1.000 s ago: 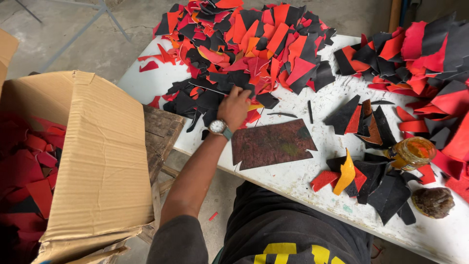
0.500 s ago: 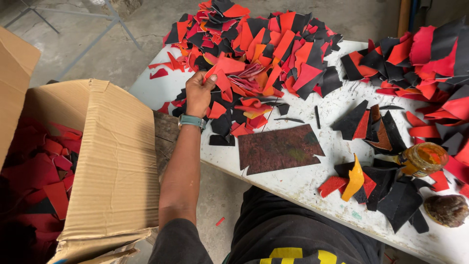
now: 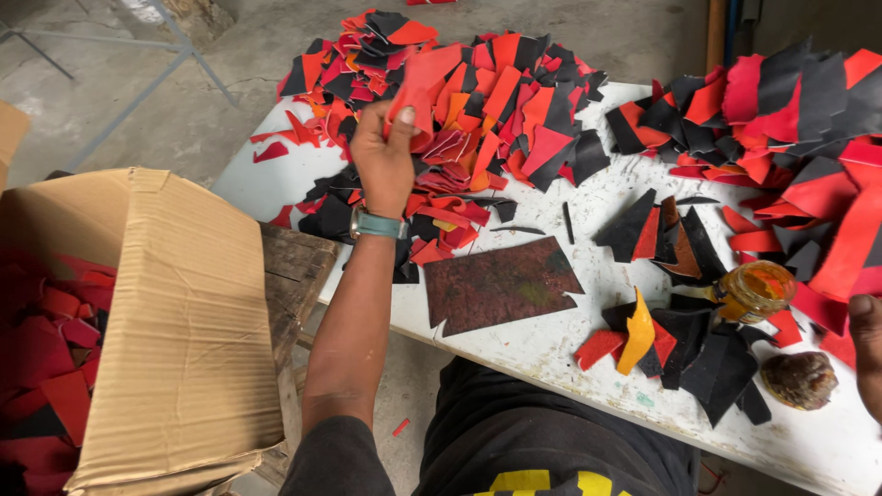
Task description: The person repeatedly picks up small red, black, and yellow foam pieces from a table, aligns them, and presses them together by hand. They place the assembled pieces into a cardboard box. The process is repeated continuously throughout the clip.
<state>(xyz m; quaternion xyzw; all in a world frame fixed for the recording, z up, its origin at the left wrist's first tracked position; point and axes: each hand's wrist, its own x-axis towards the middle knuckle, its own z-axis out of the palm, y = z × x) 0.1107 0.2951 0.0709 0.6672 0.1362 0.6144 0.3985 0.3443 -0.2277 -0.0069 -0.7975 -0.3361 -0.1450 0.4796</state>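
Fingers of the left hand (image 3: 384, 161) pinch a red scrap (image 3: 421, 84) lifted off the heap (image 3: 496, 101), so loosely dragged neighbouring pieces might slide off the desk (image 3: 262, 179); right hand's (image 3: 865, 354) grip cannot be told.

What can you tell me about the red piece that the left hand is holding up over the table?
The red piece is a flat, flexible sheet, matte like leather or thick felt, with uneven cut edges. It is bent over itself where the left hand pinches its lower edge, thumb on the near face. It is raised, tilted up to the right, over the pile of red, orange and black scraps on the white table. Whether it touches the scraps beneath cannot be told.
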